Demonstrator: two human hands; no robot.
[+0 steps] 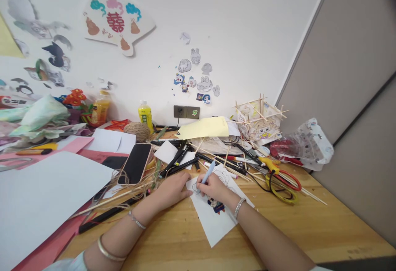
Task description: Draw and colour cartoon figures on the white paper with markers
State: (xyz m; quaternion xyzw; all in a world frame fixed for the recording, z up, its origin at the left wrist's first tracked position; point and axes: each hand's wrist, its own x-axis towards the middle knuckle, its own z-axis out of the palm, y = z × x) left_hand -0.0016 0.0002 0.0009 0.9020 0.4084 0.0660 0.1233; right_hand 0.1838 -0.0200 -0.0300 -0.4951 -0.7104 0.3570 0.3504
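A white sheet of paper (213,232) lies at a slant on the wooden table, carrying line drawings and a small dark-blue coloured figure (216,207). My right hand (213,188) grips a light blue pen (209,171), its tip down at the upper left part of the sheet. Some of the drawing is hidden behind that hand. At the sheet's left edge rests my left hand (175,189), lying low with its fingers stretched towards the paper and nothing seen in it.
Markers (179,159) and thin wooden sticks (227,155) clutter the table behind the sheet. Scissors (283,184) lie to the right, a phone (135,163) to the left. Twine (136,130), a yellow bottle (145,116) and a stick-framed paper lantern (261,120) stand near the wall.
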